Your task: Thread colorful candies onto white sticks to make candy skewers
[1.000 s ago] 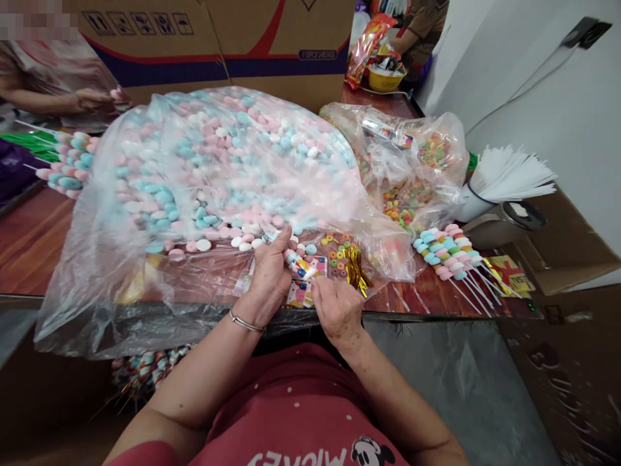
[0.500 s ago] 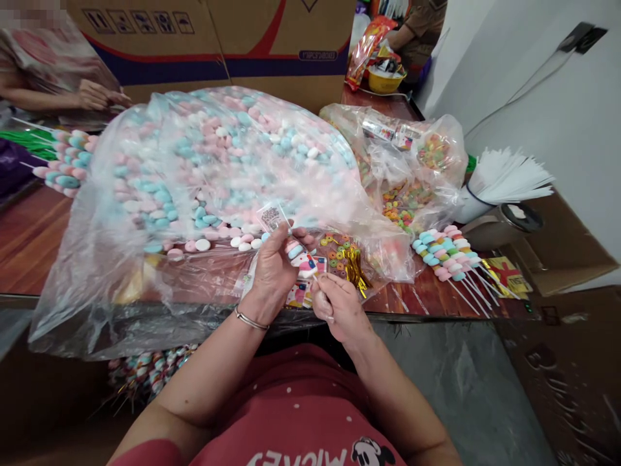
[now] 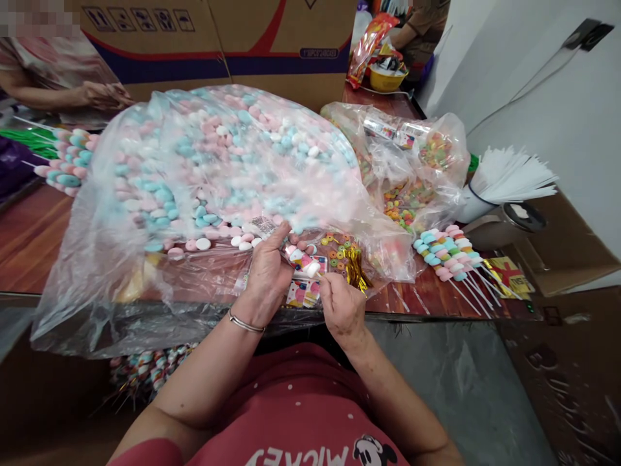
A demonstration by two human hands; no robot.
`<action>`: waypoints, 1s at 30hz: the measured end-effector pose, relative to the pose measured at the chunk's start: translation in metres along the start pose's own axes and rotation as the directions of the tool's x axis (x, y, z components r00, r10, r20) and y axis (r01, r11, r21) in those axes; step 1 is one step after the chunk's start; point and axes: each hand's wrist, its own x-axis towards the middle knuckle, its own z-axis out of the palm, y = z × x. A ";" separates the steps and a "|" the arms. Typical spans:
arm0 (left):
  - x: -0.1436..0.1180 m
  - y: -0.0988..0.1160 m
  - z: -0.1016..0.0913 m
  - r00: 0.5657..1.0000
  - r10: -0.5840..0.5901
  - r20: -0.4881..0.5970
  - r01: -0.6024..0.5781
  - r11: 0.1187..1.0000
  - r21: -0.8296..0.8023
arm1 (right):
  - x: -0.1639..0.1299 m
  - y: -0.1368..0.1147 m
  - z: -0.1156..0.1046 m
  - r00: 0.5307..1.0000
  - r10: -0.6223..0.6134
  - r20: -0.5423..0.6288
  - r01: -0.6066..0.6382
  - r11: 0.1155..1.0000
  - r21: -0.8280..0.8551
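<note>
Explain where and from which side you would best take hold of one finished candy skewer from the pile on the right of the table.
Grip a finished candy skewer by its bare white stick, coming from the near table edge. The sticks fan out toward that edge and lie free, while the candy ends are packed side by side, and pinching them would probably disturb the neighbours.

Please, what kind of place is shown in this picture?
Probably a small workshop where candy skewers are put together by hand. A big clear bag of pastel candies covers the wooden table, finished candy skewers lie beside a cup of white sticks, and large cardboard boxes stand behind.
</note>
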 end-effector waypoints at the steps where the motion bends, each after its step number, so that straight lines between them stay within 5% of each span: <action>1: -0.001 0.000 -0.002 1.000 -0.003 -0.006 0.003 1.000 0.006 | 0.000 0.001 0.001 0.995 -0.088 -0.041 0.083 0.992 -0.099; 5: -0.005 0.002 -0.007 0.999 -0.024 -0.039 0.025 0.999 0.027 | 0.002 0.000 0.001 0.974 -0.218 -0.063 0.199 0.953 -0.228; 9: -0.003 0.009 -0.008 0.997 -0.063 -0.055 0.065 0.997 0.049 | 0.004 0.000 -0.007 0.992 0.015 0.128 -0.035 0.988 0.151; 11: -0.002 0.012 -0.008 0.991 -0.120 -0.053 0.122 0.991 0.046 | 0.005 -0.001 -0.011 0.921 0.162 0.355 -0.312 0.852 0.420; 13: -0.001 0.013 -0.009 0.981 -0.195 -0.015 0.196 0.981 0.014 | 0.006 -0.001 -0.011 0.808 0.225 0.545 -0.555 0.601 0.575; 15: -0.003 0.012 -0.010 0.976 -0.216 0.033 0.217 0.975 -0.035 | 0.005 -0.002 -0.008 0.736 0.244 0.631 -0.670 0.396 0.628; 17: -0.005 0.008 -0.010 0.986 -0.160 0.054 0.164 0.983 -0.086 | 0.004 -0.004 -0.005 0.720 0.268 0.640 -0.693 0.318 0.647; 20: -0.011 0.001 -0.010 0.996 -0.047 0.081 0.057 0.992 -0.116 | 0.001 -0.006 0.000 0.738 0.308 0.600 -0.673 0.398 0.624; 23: -0.017 -0.008 -0.011 0.992 -0.007 0.122 0.018 0.996 -0.089 | -0.002 -0.009 0.003 0.837 0.317 0.446 -0.530 0.674 0.515; 26: -0.026 -0.020 -0.011 0.991 0.015 0.134 -0.009 0.999 -0.044 | -0.005 -0.010 0.008 0.960 0.193 0.202 -0.242 0.938 0.250; 30: -0.037 -0.033 -0.010 0.994 0.035 0.106 -0.037 0.999 0.022 | -0.006 -0.011 0.010 0.990 0.038 0.139 -0.048 0.997 0.066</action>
